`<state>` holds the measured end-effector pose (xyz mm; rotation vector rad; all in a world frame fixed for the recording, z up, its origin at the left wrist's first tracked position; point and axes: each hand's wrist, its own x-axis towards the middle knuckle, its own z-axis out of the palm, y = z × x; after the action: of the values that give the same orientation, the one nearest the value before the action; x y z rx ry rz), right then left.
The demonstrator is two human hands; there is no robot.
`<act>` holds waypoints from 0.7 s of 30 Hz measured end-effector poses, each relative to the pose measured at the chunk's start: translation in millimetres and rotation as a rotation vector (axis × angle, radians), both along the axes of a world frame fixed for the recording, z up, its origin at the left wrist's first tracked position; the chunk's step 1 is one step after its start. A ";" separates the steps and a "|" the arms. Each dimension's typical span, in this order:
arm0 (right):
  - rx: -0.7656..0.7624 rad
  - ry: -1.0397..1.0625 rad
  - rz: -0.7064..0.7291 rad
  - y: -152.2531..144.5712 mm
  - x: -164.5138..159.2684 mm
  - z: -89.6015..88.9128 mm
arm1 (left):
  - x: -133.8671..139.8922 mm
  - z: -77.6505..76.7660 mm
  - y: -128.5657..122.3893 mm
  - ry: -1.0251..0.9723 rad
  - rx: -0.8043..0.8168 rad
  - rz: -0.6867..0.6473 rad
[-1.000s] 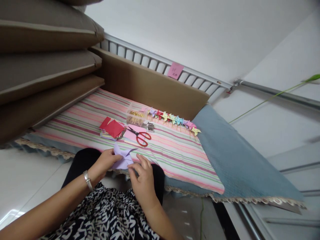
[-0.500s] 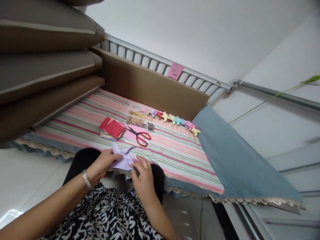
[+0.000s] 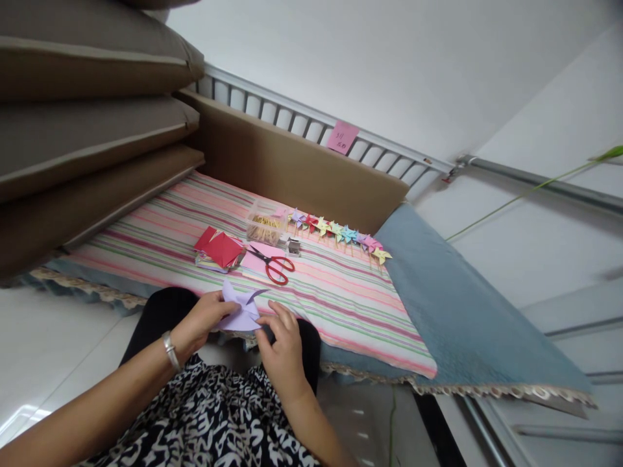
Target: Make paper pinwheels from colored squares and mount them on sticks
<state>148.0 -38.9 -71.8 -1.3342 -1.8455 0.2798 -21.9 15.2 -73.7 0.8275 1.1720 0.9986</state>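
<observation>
A light purple paper pinwheel (image 3: pixel 246 319), its blades partly folded toward the middle, is held above my lap at the bed's near edge. My left hand (image 3: pixel 210 314) grips it from the left, thumb on top near the centre and fingers hidden beneath. At its lower right corner, the thumb and index finger of my right hand (image 3: pixel 281 337) close on the paper, while the other fingers stretch out. Just beyond lie red-handled scissors (image 3: pixel 277 267) on pink paper (image 3: pixel 265 250), with a stack of coloured paper squares (image 3: pixel 220 248), red on top, to their left.
A clear plastic box (image 3: pixel 265 224) of thin sticks and a small metal-coloured item (image 3: pixel 293 246) sit farther back on the striped cloth (image 3: pixel 341 298). Several finished pinwheels (image 3: pixel 335 230) on sticks form a row. Brown cushions (image 3: pixel 97 130) pile up at left; a brown board (image 3: pixel 292 155) stands behind.
Both hands and the pinwheel have barely shifted; the paper sits very slightly farther right. Its upper blades look a little differently tilted. The other things stay put.
</observation>
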 end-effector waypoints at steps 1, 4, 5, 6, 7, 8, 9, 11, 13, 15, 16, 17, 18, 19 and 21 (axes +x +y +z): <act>0.011 0.007 0.009 0.0 0.2 0.7 | -0.2 0.0 -0.1 0.002 0.000 -0.003; 0.034 0.032 0.051 1.0 1.0 2.1 | -0.4 0.6 -0.5 0.009 -0.001 -0.007; 0.033 0.041 0.062 1.6 1.2 2.4 | -0.3 1.0 -0.8 0.012 -0.001 -0.007; 0.027 0.051 0.070 2.3 1.4 2.6 | -0.1 1.4 -1.1 0.015 -0.002 -0.006; 0.015 0.062 0.073 2.9 1.4 2.9 | 0.4 1.8 -1.4 0.017 -0.003 -0.005; -0.002 0.073 0.073 3.6 1.3 3.3 | 0.9 2.2 -1.8 0.017 -0.003 -0.004; -0.022 0.083 0.068 4.1 0.9 3.8 | 1.7 2.5 -2.3 0.017 -0.004 -0.003; -0.065 0.099 0.052 5.0 -0.6 5.1 | 3.8 2.6 -3.7 0.011 -0.003 -0.005; -0.101 0.109 0.026 5.6 -3.2 6.0 | 6.4 2.4 -5.5 0.001 -0.005 -0.017; -0.121 0.120 -0.006 6.1 -6.2 5.8 | 9.3 2.0 -7.6 -0.014 -0.011 -0.039; -0.127 0.125 -0.023 6.3 -7.7 5.3 | 10.7 1.8 -8.7 -0.022 -0.014 -0.051; -0.131 0.129 -0.039 6.4 -8.9 4.5 | 12.1 1.4 -9.7 -0.029 -0.018 -0.061; -0.134 0.130 -0.051 6.5 -9.8 3.6 | 13.4 1.1 -10.6 -0.036 -0.021 -0.068; -0.137 0.129 -0.061 6.5 -10.4 2.6 | 14.6 0.8 -11.4 -0.041 -0.024 -0.072; -0.140 0.119 -0.074 6.2 -10.7 0.9 | 16.7 0.3 -12.9 -0.052 -0.030 -0.077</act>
<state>137.3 -32.7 -70.9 -1.4453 -1.6996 0.4462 -5.2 2.3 -73.4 0.8117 1.1006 0.9321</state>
